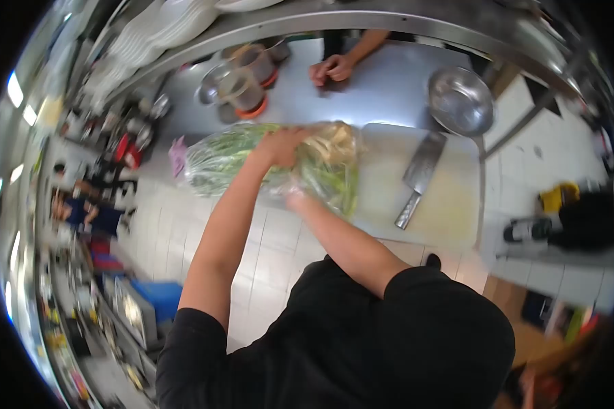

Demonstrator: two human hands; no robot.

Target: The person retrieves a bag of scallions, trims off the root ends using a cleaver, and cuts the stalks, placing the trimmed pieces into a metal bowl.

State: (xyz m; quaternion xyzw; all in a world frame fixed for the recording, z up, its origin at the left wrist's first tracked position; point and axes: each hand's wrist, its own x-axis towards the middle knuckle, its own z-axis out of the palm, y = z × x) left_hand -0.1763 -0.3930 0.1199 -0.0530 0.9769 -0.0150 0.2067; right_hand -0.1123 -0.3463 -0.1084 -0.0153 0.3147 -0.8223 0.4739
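Note:
A clear plastic bag of long green leafy vegetables (218,160) lies across the metal table, with a pink tie or wrap (177,156) at its left end. Pale stem or root ends show at its right end. My left hand (283,146) rests on top of the bag, fingers stretched toward those pale ends. At the bag's near side is my right hand (296,193), touching the plastic; motion blur hides its fingers. Right of the bag, a cleaver (423,167) lies on a white cutting board (382,184), its handle pointing toward me.
A steel bowl (460,101) stands beyond the board. Containers with orange bases (245,95) sit at the back left. Across the table are another person's hands (333,69). A metal shelf (361,19) with stacked white plates (160,31) overhangs the far side.

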